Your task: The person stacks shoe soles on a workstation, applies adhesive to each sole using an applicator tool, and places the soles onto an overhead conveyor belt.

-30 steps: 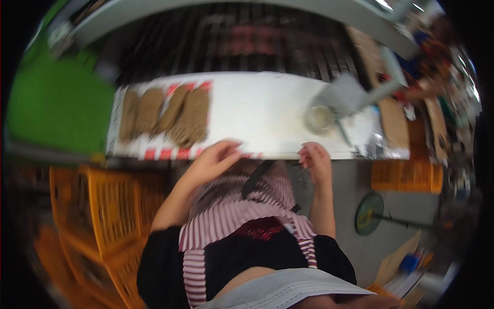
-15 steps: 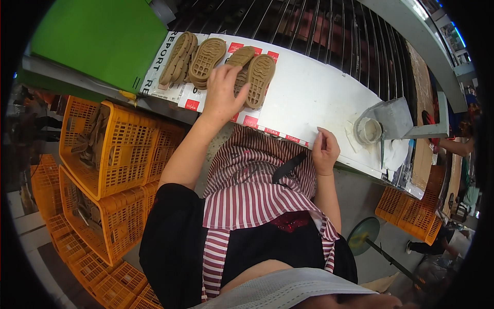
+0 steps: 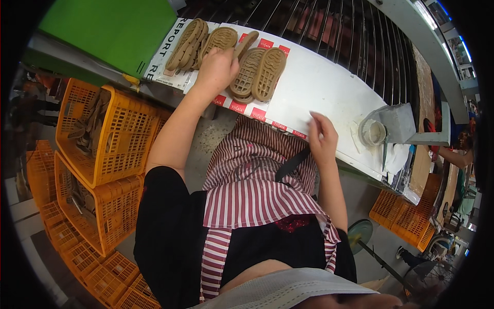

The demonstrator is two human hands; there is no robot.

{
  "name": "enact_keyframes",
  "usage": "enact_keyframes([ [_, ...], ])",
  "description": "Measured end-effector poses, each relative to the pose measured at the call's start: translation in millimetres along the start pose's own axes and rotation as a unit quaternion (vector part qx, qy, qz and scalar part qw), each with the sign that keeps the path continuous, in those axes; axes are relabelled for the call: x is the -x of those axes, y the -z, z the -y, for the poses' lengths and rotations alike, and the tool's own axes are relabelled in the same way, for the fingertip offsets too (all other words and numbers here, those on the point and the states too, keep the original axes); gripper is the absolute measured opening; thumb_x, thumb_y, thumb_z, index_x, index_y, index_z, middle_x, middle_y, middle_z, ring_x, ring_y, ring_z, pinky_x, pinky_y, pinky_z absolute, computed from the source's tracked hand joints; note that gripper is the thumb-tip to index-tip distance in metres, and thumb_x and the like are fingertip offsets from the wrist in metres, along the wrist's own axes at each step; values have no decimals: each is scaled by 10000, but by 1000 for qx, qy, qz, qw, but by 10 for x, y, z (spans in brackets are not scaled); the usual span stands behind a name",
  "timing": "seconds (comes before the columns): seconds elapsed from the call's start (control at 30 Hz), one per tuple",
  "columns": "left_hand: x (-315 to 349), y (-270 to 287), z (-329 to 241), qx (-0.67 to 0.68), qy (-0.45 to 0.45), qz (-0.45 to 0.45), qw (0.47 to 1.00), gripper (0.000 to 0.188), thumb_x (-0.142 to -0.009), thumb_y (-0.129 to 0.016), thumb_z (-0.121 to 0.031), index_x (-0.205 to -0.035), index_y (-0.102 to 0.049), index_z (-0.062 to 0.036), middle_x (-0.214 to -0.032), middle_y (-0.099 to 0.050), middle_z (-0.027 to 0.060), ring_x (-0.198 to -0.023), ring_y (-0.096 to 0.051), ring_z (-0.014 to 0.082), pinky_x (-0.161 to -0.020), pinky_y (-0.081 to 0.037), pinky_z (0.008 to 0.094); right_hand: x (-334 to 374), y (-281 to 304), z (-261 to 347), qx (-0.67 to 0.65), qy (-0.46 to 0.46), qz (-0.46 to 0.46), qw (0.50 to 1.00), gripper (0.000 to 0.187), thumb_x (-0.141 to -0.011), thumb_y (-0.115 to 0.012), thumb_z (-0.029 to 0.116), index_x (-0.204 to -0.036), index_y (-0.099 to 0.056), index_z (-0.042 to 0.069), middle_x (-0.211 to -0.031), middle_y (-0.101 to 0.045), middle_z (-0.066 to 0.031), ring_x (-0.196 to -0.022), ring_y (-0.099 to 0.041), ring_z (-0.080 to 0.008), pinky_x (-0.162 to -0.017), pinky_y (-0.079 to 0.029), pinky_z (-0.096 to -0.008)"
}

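Brown shoe soles lie on the near left of the white work surface. My left hand (image 3: 218,71) is closed on one tan shoe sole (image 3: 247,43), which stands tilted on its edge beyond my fingers. Part of that sole is hidden behind the hand. To its right sit two neighbouring soles, a gridded one (image 3: 245,75) and a paler one (image 3: 270,73), overlapping side by side. Left of the hand are another sole (image 3: 222,37) and a leaning group of soles (image 3: 186,45). My right hand (image 3: 323,137) hovers at the surface's front edge, fingers apart, holding nothing.
A round cup (image 3: 372,132) of pale stuff stands at the right beside a clear plastic guard (image 3: 393,117). Metal rods (image 3: 329,36) run behind the white surface (image 3: 314,77). A green box (image 3: 105,33) borders the left; orange crates (image 3: 123,139) are stacked below it.
My left hand has closed on the tan sole and tipped it up off the neighbouring sole, shifting slightly left and away. My right hand has lifted a little, fingers still apart.
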State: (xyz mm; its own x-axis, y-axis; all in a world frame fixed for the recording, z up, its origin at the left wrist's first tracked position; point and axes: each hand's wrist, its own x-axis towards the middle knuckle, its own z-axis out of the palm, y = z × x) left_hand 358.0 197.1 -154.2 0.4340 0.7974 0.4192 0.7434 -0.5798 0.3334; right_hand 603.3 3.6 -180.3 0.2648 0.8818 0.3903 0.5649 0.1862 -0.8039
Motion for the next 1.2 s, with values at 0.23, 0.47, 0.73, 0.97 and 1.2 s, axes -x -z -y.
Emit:
enact_keyframes([
  [0.23, 10, 304, -45, 159, 119, -117, 973, 298, -873, -465, -188, -974, -585, 65, -803, -623, 253, -761, -614, 390, -696, -482, 426, -557, -677, 500, 146, 173, 127, 966, 520, -753, -680, 142, -1206, -476, -12, -1138, -511, -186, -971, -522, -321, -861, -444, -380],
  [0.47, 254, 565, 59, 174, 172, -125, 962, 341, -897, -449, -202, -1034, -569, 86, -861, -628, 256, -825, -623, 352, -752, -472, 382, -599, -911, 405, 174, 138, 157, 962, 587, -727, -691, 154, -1231, -447, -22, -1174, -492, -182, -1042, -483, -347, -910, -423, -387],
  [0.73, 367, 438, 179, 314, 238, -110, 913, 343, -922, -453, -219, -1034, -574, 82, -744, -623, 113, -670, -576, 145, -645, -470, 286, -602, -893, 308, 136, 200, 49, 969, 354, -718, -661, 73, -1043, -594, -51, -1085, -579, -182, -1002, -548, -323, -874, -449, -383],
  [0.97, 338, 536, 431, 474, 264, -164, 824, 351, -954, -447, -257, -1121, -534, 39, -837, -616, 38, -654, -533, 63, -577, -437, 211, -820, -959, 433, 90, 206, 24, 974, 339, -720, -657, 98, -1031, -607, -25, -1121, -572, -200, -1080, -510, -375, -938, -398, -440],
  [1.2, 483, 511, 425, 439, 278, -166, 838, 365, -944, -487, -309, -1095, -549, 17, -1041, -594, 67, -999, -523, 136, -923, -391, 279, -499, -1169, 540, 96, 117, 130, 980, 454, -752, -687, 127, -1168, -549, 10, -1354, -329, -276, -1235, -344, -432, -1029, -303, -460],
])
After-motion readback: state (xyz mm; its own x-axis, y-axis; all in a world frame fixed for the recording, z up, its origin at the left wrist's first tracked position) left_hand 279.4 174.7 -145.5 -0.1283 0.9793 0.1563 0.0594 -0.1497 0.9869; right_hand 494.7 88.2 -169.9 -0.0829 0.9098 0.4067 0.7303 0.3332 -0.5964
